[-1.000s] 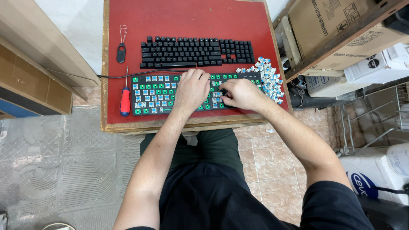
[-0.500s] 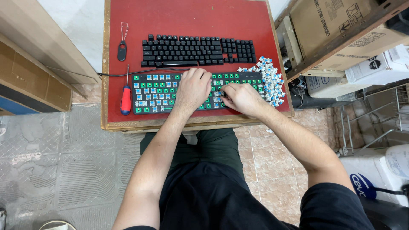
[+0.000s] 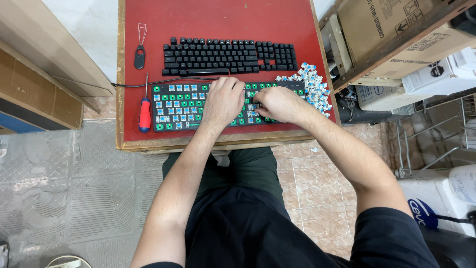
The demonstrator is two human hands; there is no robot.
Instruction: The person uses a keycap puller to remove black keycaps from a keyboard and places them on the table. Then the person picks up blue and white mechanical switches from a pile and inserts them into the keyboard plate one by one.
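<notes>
The fingers of the right hand are curled and pinched together on the bare keyboard, close to its middle; they probably hold one small switch, but the view is too small to be sure. The left hand lies flat beside it, fingers spread loosely on the board, gripping nothing. This keyboard has no keycaps: a green plate with square sockets, many on its left part filled with blue-topped switches, others empty and green. So the work looks about half done. At the right end of the board lies a heap of loose switches, small plastic cubes, blue and white. Behind the board is a full black keyboard; left of it, a red-handled screwdriver and a wire keycap puller, all on the red table top.
</notes>
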